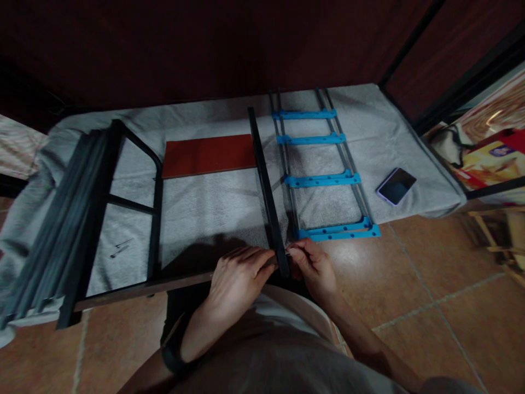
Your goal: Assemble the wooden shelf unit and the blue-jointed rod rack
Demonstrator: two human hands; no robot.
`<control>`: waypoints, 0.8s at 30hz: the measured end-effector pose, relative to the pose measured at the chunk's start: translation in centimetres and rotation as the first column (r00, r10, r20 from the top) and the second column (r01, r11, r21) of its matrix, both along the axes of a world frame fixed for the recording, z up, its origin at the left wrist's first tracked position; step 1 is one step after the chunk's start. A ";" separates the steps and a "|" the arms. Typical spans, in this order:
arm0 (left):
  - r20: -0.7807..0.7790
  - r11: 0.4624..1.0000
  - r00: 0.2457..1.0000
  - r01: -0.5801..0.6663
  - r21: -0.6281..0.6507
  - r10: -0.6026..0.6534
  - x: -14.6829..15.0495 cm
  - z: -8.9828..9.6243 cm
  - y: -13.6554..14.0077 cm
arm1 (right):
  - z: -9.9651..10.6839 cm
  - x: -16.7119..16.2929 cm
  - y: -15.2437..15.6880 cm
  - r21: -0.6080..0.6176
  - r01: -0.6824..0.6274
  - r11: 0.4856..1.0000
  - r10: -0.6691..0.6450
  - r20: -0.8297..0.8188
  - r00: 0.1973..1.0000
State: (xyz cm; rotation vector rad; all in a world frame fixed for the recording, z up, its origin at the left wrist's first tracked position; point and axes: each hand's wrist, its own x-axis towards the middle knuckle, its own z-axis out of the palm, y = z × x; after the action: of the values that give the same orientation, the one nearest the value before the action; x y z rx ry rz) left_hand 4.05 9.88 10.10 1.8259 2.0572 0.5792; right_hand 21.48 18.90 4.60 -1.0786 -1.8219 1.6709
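Note:
A black metal frame (pixel 266 189) lies on the cloth-covered surface, its near corner close to my body. My left hand (pixel 241 276), wearing a dark wristband, grips the frame's near rail just inside that corner, with fingertips against the black upright. On the outer side of the same bar, my right hand (pixel 314 268) is closed in a pinch around something small with a metallic glint, too small to make out. An orange-brown panel (pixel 209 157) spans the far part of the frame. Its left end has a curved black section with a crossbar (pixel 131 204).
Several dark grey bars (pixel 61 224) lie at the left. Right of the frame rests a rack of grey rods with blue crosspieces (pixel 322 179). A phone (pixel 396 186) sits on the grey cloth (pixel 361 126). Small metal pieces (pixel 120 250) lie within the frame's left end.

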 end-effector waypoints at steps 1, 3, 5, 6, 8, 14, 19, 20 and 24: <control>-0.004 1.000 1.000 0.005 -0.001 -0.005 0.0 0.0 0.0 | 0.2 0.0 0.0 -0.008 0.006 1.000 -0.006 -0.006 1.000; -0.005 1.000 1.000 0.015 -0.002 -0.015 0.0 0.0 -0.1 | 0.8 0.1 0.0 -0.031 0.008 1.000 -0.009 -0.036 0.999; -0.004 1.000 1.000 0.022 0.002 -0.022 0.0 0.0 -0.1 | 1.5 0.3 0.1 -0.061 -0.015 0.998 0.010 -0.079 0.997; -0.006 1.000 1.000 0.023 0.009 -0.023 0.0 0.0 -0.1 | 1.8 0.4 0.2 -0.074 -0.037 0.997 0.029 -0.098 0.995; -0.018 1.000 1.000 0.021 0.023 -0.020 0.0 -0.1 -0.1 | 2.2 0.7 0.4 -0.089 -0.081 0.993 0.069 -0.124 0.990; -0.024 0.998 1.000 0.010 0.062 -0.009 0.1 -0.4 -0.1 | 1.0 1.2 0.8 0.007 -0.119 0.993 0.119 -0.035 0.992; -0.026 0.997 1.000 0.002 0.079 0.000 0.2 -0.4 -0.2 | 1.0 0.9 0.9 0.279 -0.149 0.949 0.103 0.173 0.980; -0.025 0.997 1.000 -0.001 0.079 0.003 0.3 -0.4 -0.2 | 1.1 0.8 0.8 0.318 -0.153 0.936 0.090 0.204 0.975; -0.030 0.998 0.999 -0.019 0.064 0.021 0.3 -0.3 -0.2 | 1.4 0.4 0.5 0.347 -0.167 0.923 0.078 0.258 0.963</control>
State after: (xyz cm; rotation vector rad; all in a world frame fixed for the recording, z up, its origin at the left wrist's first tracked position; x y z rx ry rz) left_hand 4.38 9.70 9.81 1.8621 2.1023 0.6333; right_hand 21.93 19.41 6.03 -1.0513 -2.2863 1.2290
